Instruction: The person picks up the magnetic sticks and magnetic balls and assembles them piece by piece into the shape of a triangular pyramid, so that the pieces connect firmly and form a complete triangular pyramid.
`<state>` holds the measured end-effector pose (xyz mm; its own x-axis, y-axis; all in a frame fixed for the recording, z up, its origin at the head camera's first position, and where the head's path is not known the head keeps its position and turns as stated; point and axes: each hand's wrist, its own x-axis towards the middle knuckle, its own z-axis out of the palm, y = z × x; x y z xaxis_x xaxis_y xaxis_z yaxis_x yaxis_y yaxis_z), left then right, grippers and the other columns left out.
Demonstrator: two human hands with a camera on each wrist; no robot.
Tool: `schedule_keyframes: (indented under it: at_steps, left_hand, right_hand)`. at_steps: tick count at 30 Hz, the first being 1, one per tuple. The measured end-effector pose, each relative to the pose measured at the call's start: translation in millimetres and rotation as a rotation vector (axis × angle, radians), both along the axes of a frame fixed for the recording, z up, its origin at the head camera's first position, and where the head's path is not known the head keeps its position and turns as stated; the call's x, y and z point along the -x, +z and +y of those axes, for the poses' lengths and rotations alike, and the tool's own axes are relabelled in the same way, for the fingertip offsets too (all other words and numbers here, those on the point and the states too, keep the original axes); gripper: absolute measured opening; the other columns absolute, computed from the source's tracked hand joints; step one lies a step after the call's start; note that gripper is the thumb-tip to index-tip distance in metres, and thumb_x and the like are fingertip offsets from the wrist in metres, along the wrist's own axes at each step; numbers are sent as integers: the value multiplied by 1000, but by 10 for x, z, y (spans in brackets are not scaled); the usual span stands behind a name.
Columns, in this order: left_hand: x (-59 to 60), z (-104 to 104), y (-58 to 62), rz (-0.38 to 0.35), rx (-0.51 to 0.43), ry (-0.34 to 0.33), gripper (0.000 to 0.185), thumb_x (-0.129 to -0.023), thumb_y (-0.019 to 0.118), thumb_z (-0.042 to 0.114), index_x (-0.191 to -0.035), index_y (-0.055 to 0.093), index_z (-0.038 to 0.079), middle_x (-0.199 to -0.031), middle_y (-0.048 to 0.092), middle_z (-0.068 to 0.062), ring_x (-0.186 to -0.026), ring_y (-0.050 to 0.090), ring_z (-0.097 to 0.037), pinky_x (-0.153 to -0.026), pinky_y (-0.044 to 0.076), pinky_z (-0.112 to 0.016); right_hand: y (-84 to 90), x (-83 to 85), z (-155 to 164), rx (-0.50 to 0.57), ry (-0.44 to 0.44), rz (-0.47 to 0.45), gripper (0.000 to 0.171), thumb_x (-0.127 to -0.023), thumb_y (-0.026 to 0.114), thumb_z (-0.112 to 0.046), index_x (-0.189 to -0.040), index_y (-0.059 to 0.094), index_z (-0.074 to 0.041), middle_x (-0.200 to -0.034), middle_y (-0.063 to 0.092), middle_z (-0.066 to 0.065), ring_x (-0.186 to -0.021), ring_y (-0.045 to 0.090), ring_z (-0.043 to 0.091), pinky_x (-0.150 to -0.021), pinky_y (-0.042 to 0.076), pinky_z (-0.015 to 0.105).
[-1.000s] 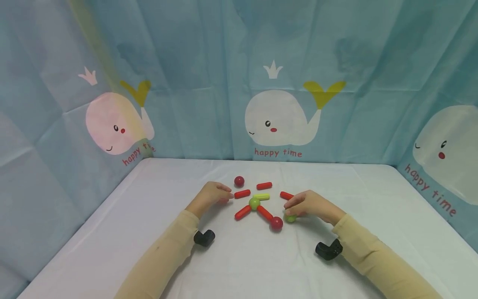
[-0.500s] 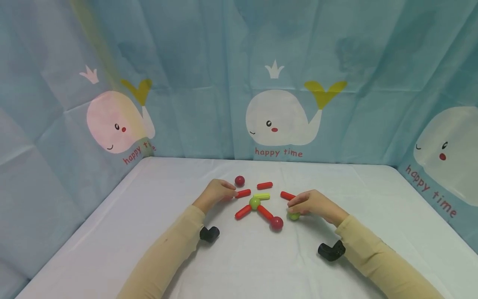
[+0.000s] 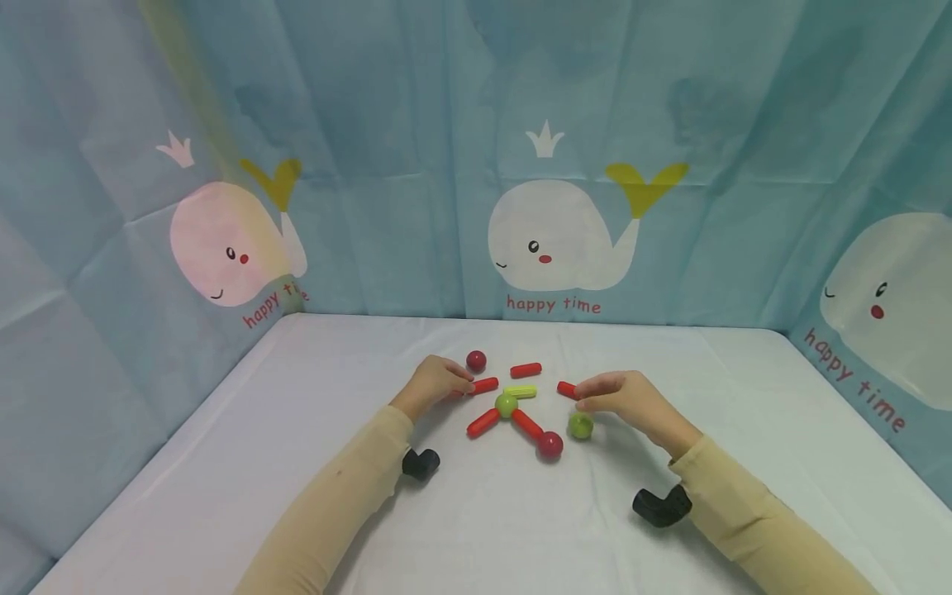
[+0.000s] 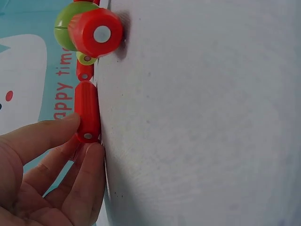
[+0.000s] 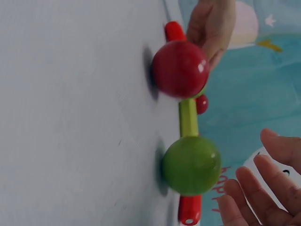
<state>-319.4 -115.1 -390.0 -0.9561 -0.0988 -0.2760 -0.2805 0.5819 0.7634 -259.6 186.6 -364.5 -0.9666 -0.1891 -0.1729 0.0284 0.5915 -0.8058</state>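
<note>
My left hand [image 3: 435, 382] pinches the near end of a red stick [image 4: 88, 106] with a round metal tip; the thumb lies on its side, fingertips below. My right hand [image 3: 628, 402] is spread, fingers apart, with nothing in it; its fingertips overlap a red stick [image 3: 567, 389] in the head view. A loose green ball [image 3: 581, 426] sits just in front of that hand. Between the hands, another green ball [image 3: 506, 405] has two red sticks [image 3: 483, 423] and a yellow-green stick [image 3: 521, 392] against it. A red ball [image 3: 550, 445] meets the right red stick's end.
Farther back on the white-covered table [image 3: 476, 529] are a red ball [image 3: 476, 360] and a red stick [image 3: 525, 370]. A blue whale-print curtain [image 3: 387, 240] hangs behind. Black wrist cameras [image 3: 662, 506] jut from both sleeves.
My right hand has let go of the loose green ball and lifted a little away from it. My left hand has shifted right and taken hold of the red stick's end.
</note>
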Motion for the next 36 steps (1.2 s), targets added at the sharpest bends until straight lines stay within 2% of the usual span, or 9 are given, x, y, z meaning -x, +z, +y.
schedule_keyframes:
  at_steps: [6, 12, 18, 22, 25, 31, 36]
  left_hand:
    - [-36, 7, 33, 15, 21, -19, 14, -84, 78, 17, -96, 78, 10, -101, 71, -8, -88, 61, -20, -79, 55, -26]
    - [-96, -41, 60, 39, 95, -41, 16, -83, 79, 20, -95, 79, 10, -99, 71, -7, -91, 61, -19, -81, 54, -28]
    - [-198, -122, 77, 44, 105, -76, 17, -83, 78, 18, -97, 78, 9, -98, 71, -7, -90, 60, -20, -80, 54, -29]
    - [-272, -175, 64, 48, 122, -85, 17, -84, 77, 17, -99, 78, 10, -104, 70, -7, -93, 61, -20, -83, 55, -31]
    - [-318, -216, 54, 46, 135, -94, 15, -84, 77, 18, -97, 79, 11, -105, 70, -7, -93, 61, -20, -83, 56, -31]
    - [-398, -303, 50, 46, 152, -112, 13, -84, 78, 18, -95, 79, 12, -97, 72, -5, -86, 61, -18, -77, 55, -28]
    - [-475, -357, 72, 35, 154, -129, 13, -84, 76, 17, -95, 79, 12, -91, 72, -3, -84, 60, -17, -75, 53, -27]
  right_hand:
    - [31, -93, -21, 86, 13, 15, 39, -89, 72, -29, -123, 69, -11, -128, 68, 8, -127, 54, 27, -107, 40, 58]
    - [25, -160, -61, 138, 46, 15, 40, -88, 74, -26, -123, 69, -8, -123, 71, 8, -121, 59, 23, -106, 43, 53]
    - [17, -204, -113, 164, 77, -12, 39, -87, 75, -24, -122, 69, -7, -123, 71, 9, -118, 62, 19, -102, 47, 44]
    - [-16, -231, -164, 169, 108, -26, 39, -87, 75, -21, -121, 69, -4, -122, 72, 11, -112, 66, 17, -100, 51, 41]
    - [-38, -248, -196, 160, 113, -34, 39, -86, 76, -22, -120, 70, -5, -120, 73, 10, -110, 67, 17, -100, 51, 42]
    - [-53, -272, -239, 159, 132, -54, 42, -83, 80, -25, -120, 71, -7, -117, 74, 8, -109, 68, 17, -99, 51, 43]
    - [-46, -280, -257, 141, 150, -30, 42, -82, 80, -22, -119, 71, -4, -119, 73, 10, -111, 68, 20, -96, 54, 41]
